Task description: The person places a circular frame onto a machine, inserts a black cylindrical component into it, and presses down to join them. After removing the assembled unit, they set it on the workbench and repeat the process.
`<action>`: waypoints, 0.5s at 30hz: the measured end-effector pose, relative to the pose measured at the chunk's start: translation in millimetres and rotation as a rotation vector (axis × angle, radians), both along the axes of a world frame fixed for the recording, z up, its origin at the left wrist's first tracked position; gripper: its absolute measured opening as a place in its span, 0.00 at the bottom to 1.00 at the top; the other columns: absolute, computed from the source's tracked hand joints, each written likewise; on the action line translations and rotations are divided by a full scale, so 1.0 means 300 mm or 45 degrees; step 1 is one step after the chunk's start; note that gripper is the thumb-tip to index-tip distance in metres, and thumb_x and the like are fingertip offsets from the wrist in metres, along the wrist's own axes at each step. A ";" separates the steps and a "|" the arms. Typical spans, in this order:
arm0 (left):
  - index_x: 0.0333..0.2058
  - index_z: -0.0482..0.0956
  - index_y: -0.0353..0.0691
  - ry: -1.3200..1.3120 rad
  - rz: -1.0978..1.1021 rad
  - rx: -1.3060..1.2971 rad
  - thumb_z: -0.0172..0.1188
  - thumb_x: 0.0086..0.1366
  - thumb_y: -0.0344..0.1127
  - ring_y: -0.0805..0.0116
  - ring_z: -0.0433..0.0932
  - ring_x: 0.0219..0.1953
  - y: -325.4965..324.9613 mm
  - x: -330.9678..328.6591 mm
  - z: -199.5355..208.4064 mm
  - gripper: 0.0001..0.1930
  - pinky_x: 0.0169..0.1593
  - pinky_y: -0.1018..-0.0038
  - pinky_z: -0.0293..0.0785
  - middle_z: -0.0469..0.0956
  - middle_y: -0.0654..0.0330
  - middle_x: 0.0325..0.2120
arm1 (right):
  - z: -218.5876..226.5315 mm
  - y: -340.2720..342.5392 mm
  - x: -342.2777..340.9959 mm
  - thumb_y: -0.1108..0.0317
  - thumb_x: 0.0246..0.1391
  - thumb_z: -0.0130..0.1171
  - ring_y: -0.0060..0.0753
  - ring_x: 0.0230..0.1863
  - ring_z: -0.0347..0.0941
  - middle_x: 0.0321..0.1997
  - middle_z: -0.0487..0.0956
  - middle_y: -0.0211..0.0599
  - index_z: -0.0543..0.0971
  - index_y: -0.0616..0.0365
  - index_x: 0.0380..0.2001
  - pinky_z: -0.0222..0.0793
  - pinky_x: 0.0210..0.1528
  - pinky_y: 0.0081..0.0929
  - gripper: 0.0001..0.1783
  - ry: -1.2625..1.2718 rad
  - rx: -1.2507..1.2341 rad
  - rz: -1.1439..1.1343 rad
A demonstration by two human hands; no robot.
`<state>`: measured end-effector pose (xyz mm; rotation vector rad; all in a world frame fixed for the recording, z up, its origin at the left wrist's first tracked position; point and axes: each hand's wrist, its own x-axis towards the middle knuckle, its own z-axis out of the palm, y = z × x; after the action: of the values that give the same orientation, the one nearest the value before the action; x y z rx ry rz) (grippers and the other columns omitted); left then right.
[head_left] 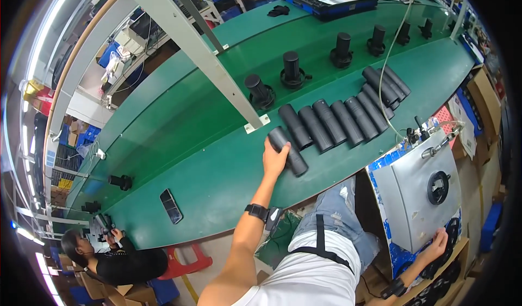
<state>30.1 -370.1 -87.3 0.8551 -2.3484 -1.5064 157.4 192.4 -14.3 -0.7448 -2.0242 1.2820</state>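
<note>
My left hand [275, 159] is wrapped round a black ribbed cylinder [294, 160], which lies tilted on the green bench near its front edge. Beside it, several similar black cylinders [330, 122] lie side by side in a row, with more stacked at the row's far right end. Low at the right, my right hand [435, 245] is closed at the edge of a black ring-shaped part [451, 237], one of several beside the grey metal machine. The exact grip of its fingers is partly hidden.
On the sunken green strip [318, 69] stand several black cylinders in ring bases [293, 71]. A grey post [217, 72] rises from the bench. A phone [171, 206] lies to the left. The grey machine [410, 189] has a black handwheel [437, 187]. Another person [117, 257] sits far left.
</note>
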 end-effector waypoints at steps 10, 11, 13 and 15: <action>0.51 0.70 0.32 -0.010 -1.155 1.935 0.47 0.71 0.48 0.61 0.83 0.34 0.588 0.061 0.383 0.23 0.38 0.71 0.81 0.79 0.50 0.40 | 0.152 -0.620 -0.327 0.38 0.56 0.53 0.42 0.61 0.68 0.62 0.69 0.51 0.56 0.68 0.65 0.65 0.58 0.34 0.49 0.061 -1.019 1.432; 0.51 0.71 0.32 -0.079 -1.142 2.075 0.45 0.73 0.48 0.60 0.83 0.33 0.648 0.063 0.408 0.23 0.36 0.71 0.82 0.80 0.50 0.39 | 0.219 -0.666 -0.364 0.40 0.52 0.60 0.30 0.42 0.77 0.58 0.72 0.52 0.56 0.68 0.64 0.72 0.30 0.18 0.50 -0.010 -1.252 1.505; 0.52 0.70 0.31 -0.347 -1.091 2.311 0.48 0.71 0.47 0.60 0.83 0.34 0.760 0.046 0.390 0.23 0.37 0.71 0.82 0.80 0.51 0.38 | 0.178 -0.583 -0.373 0.44 0.51 0.63 0.30 0.38 0.78 0.53 0.75 0.50 0.61 0.67 0.60 0.72 0.25 0.18 0.45 0.241 -1.372 1.388; 0.54 0.69 0.31 -0.431 -1.162 2.304 0.51 0.70 0.46 0.61 0.83 0.35 0.785 0.024 0.433 0.23 0.38 0.71 0.82 0.79 0.52 0.39 | 0.224 -0.498 -0.353 0.46 0.51 0.65 0.37 0.48 0.74 0.51 0.75 0.46 0.63 0.65 0.58 0.71 0.47 0.30 0.42 0.404 -1.148 1.147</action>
<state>37.3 -134.5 42.5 0.0128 -0.7154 -4.0567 51.6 43.0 52.8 0.1188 -1.4603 2.6933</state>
